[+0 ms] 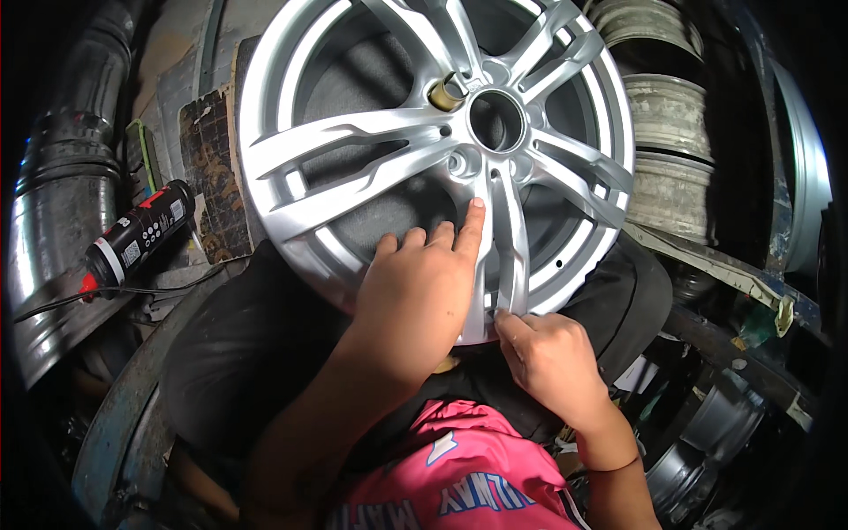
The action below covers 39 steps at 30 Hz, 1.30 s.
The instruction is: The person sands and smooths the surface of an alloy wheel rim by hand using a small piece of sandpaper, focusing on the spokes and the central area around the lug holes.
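A silver multi-spoke alloy wheel rim (344, 128) rests face up across my lap. My left hand (420, 287) lies over the lower spokes. Its fingers are stretched out, and the index fingertip touches a spoke just below the hub hole. At the rim's near edge, my right hand (555, 360) is closed, its fingers curled and the thumb side against the end of a spoke. Whatever it pinches, if anything, is hidden. A brass-coloured cylindrical piece (446, 94) stands beside the hub hole, at one of the bolt holes.
To the left lies a black spray can (141, 231) with a red tip, a dark cable (168, 284) crossing near it. Large shiny metal cylinders (66, 194) line the far left. Stacked worn wheel rims (662, 115) stand at the right, beside a metal frame rail (720, 265).
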Each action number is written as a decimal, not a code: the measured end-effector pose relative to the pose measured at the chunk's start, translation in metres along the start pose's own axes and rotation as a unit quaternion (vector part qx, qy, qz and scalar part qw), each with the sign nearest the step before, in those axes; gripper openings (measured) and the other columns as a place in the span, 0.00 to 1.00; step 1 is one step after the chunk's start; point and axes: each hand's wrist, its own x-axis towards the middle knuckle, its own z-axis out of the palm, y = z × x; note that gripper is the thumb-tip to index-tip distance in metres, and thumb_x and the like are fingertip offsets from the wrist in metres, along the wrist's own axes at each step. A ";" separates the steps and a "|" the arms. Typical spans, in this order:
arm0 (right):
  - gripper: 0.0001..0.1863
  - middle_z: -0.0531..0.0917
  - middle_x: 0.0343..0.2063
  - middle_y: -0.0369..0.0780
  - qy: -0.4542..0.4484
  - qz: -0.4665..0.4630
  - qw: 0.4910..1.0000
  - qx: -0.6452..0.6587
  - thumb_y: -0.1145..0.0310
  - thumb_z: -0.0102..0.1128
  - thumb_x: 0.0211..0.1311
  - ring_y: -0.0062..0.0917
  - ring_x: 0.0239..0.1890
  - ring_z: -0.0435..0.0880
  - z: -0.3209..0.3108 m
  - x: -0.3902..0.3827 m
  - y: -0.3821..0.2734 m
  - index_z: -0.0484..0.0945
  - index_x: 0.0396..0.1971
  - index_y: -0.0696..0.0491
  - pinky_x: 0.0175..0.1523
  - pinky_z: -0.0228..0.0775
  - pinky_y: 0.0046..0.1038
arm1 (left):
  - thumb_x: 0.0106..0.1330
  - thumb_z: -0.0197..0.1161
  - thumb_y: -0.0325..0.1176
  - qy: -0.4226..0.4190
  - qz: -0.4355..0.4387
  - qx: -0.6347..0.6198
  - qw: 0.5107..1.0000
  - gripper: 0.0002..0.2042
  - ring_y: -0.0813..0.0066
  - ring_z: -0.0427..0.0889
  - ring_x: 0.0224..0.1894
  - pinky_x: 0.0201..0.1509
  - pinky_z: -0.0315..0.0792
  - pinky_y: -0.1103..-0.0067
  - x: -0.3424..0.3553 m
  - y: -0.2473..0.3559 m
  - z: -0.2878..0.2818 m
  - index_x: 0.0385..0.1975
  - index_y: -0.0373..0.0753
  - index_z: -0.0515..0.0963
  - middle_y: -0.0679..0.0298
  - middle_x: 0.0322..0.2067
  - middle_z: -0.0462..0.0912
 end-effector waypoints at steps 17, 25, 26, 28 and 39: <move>0.12 0.80 0.20 0.38 0.099 0.029 0.995 -0.014 0.79 0.69 0.57 0.36 0.25 0.81 -0.027 -0.009 -0.015 0.85 0.42 0.55 0.34 0.71 0.35 | 0.67 0.59 0.29 0.019 -0.005 -0.003 1.000 0.30 0.64 0.86 0.46 0.53 0.76 0.68 0.000 0.006 0.008 0.71 0.34 0.68 0.60 0.43 0.86; 0.14 0.81 0.25 0.38 0.099 0.019 0.995 -0.020 0.76 0.67 0.54 0.34 0.29 0.83 0.007 -0.005 -0.003 0.83 0.42 0.55 0.40 0.73 0.34 | 0.69 0.57 0.30 0.015 -0.006 0.000 1.000 0.29 0.63 0.86 0.47 0.55 0.76 0.66 0.000 0.006 0.006 0.71 0.35 0.68 0.59 0.44 0.86; 0.14 0.81 0.25 0.38 0.099 0.019 0.995 -0.021 0.76 0.67 0.54 0.34 0.29 0.83 0.007 -0.004 -0.005 0.83 0.42 0.55 0.40 0.73 0.34 | 0.69 0.57 0.30 0.014 -0.007 0.002 1.000 0.29 0.63 0.86 0.47 0.55 0.76 0.66 0.000 0.006 0.006 0.71 0.35 0.68 0.59 0.45 0.87; 0.13 0.80 0.25 0.38 0.074 0.014 0.997 -0.033 0.74 0.68 0.53 0.33 0.27 0.82 0.006 -0.003 -0.009 0.82 0.41 0.55 0.38 0.71 0.33 | 0.69 0.57 0.30 0.005 -0.009 0.000 1.000 0.29 0.63 0.86 0.48 0.55 0.76 0.66 0.001 0.005 0.004 0.72 0.35 0.68 0.59 0.45 0.87; 0.14 0.79 0.23 0.37 0.077 -0.020 0.997 -0.023 0.73 0.69 0.53 0.33 0.26 0.81 0.009 -0.001 0.002 0.83 0.42 0.54 0.37 0.70 0.34 | 0.69 0.57 0.29 -0.018 -0.001 0.019 1.000 0.29 0.63 0.86 0.48 0.55 0.76 0.67 -0.001 0.004 -0.002 0.72 0.36 0.67 0.59 0.46 0.86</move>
